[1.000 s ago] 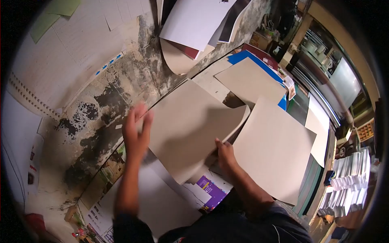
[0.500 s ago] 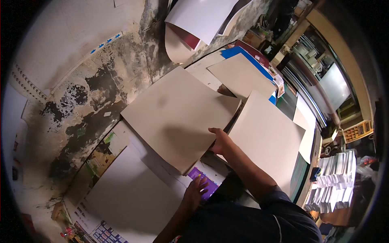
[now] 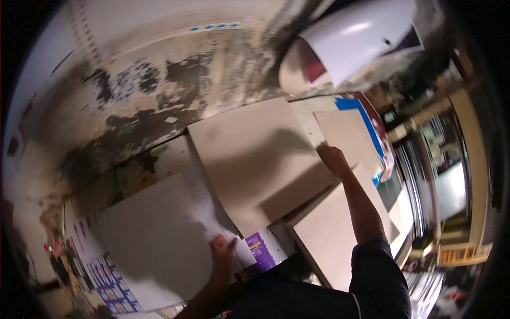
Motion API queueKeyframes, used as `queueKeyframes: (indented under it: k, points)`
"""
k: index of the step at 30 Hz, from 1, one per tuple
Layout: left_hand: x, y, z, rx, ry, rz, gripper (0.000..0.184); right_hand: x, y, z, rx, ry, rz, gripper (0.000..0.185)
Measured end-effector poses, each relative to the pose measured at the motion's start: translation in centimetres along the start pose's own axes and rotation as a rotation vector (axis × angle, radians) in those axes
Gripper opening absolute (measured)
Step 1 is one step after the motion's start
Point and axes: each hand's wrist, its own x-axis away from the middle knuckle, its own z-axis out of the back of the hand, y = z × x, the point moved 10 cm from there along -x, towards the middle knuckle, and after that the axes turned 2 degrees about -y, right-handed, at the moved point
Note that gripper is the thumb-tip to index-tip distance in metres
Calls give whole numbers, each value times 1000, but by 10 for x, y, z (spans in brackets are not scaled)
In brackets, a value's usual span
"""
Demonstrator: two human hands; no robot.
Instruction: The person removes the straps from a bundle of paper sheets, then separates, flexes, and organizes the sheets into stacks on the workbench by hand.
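Right grip (image 3: 330, 158) is apparently steadying the board (image 3: 255, 159); left grip (image 3: 223, 247) is hovering by paper (image 3: 151, 234); blur is hiding whether either is clamping.

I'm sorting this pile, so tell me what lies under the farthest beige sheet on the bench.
Under the beige sheet, a blue sheet sticks out along its far edge. The rest is covered, so I cannot tell what else is there.
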Motion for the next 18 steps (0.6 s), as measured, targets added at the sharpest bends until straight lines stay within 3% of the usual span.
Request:
queueKeyframes:
  k: [1,2,4,5,7,9,11,14,16,18]
  points:
    - [-15,18,12,61,66,-37,87,-8,-5,5,5,155,104,24]
    - [-38,33,19,100,115,-64,91,-26,29,-26,-249,4,-59,29]
    - [-90,64,15,63,122,-112,95,-65,107,-122,-905,-123,-590,62]
    - [-110,87,10,-26,186,-166,96,-84,101,-121,-826,-122,-614,66]
    - [-143,110,-7,109,169,-38,94,-111,78,-114,-814,-111,-610,74]
    - [-177,139,-17,62,156,-239,92,-134,68,-110,-673,-122,-535,77]
    - [-199,140,-15,-7,262,-202,98,-133,48,-91,-566,-240,-677,82]
    - [-191,140,-23,-89,369,-195,102,-128,35,-62,-430,-95,-732,83]
    - [-177,159,-22,-92,393,-240,102,-150,101,-140,-758,-85,-765,86]
    - [-167,157,-20,-178,452,-118,94,-146,85,-120,-595,-84,-730,82]
